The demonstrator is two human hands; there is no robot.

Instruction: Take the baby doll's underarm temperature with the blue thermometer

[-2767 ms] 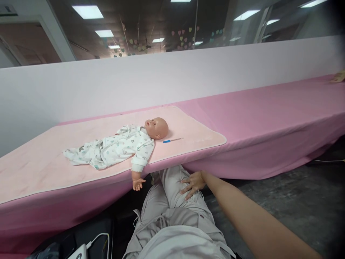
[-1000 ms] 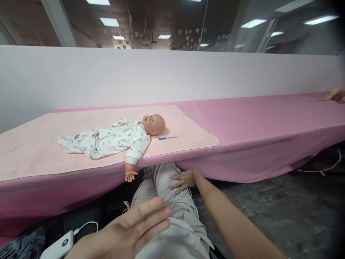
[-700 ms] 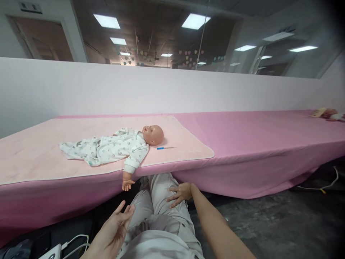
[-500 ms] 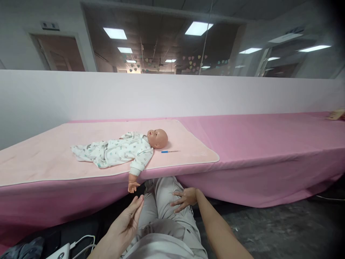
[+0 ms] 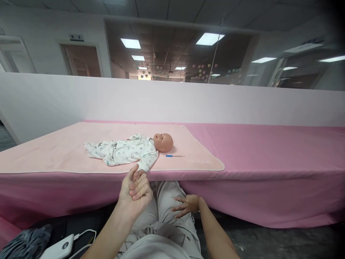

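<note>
Pink cloth (image 5: 272,151) drapes the surface below a white wall (image 5: 199,102); a bald plastic doll (image 5: 132,150) in white printed clothes lies on the peach mat (image 5: 51,153), left. The left hand (image 5: 137,190) is closed around the doll's near arm (image 5: 147,162), hiding its hand; the empty right hand (image 5: 188,205) spreads on beige trousers (image 5: 166,199).

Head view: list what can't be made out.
All in the head view:
Bald plastic doll in white printed clothes: near hand, mostly hidden by the person's bare left hand.
Slim blue-ended stick: any markings, too small to read.
White rectangular device: lower end, cut off by the bottom edge.
</note>
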